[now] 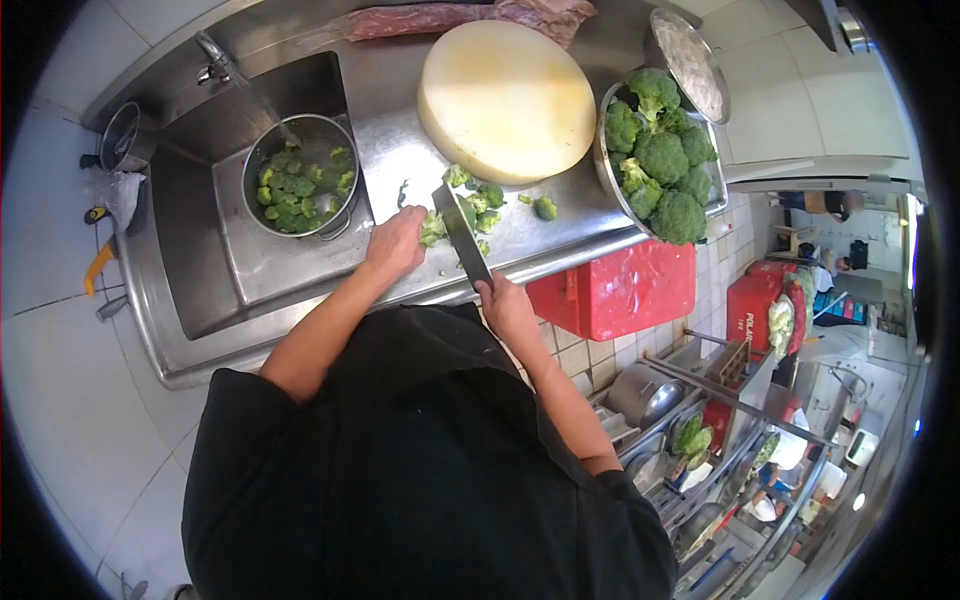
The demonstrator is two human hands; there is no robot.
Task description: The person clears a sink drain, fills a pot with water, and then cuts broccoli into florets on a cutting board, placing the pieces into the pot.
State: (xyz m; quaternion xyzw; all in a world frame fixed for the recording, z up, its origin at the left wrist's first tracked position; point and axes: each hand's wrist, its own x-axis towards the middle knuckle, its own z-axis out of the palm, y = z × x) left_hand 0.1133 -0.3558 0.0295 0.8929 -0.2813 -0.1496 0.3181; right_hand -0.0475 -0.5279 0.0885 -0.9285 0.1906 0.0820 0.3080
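My right hand [508,308] grips the handle of a wide-bladed cleaver [461,235], whose blade points away from me over the steel counter. My left hand [397,243] is closed on a broccoli piece [433,229] just left of the blade; its fingertips are partly hidden. Cut broccoli florets [488,197] lie scattered right of the blade, and a single floret [545,208] sits farther right. In the sink to the left, a metal pot [250,190] holds florets in water. At the right, a large metal bowl [606,165] is heaped with whole broccoli heads [661,157].
Water runs from the faucet [214,62] into the pot. A thick round cutting board [508,100] stands behind the florets, with raw meat [430,20] at the back. Another bowl [690,65] is at the far right. Below the counter edge sits a red bin [635,290].
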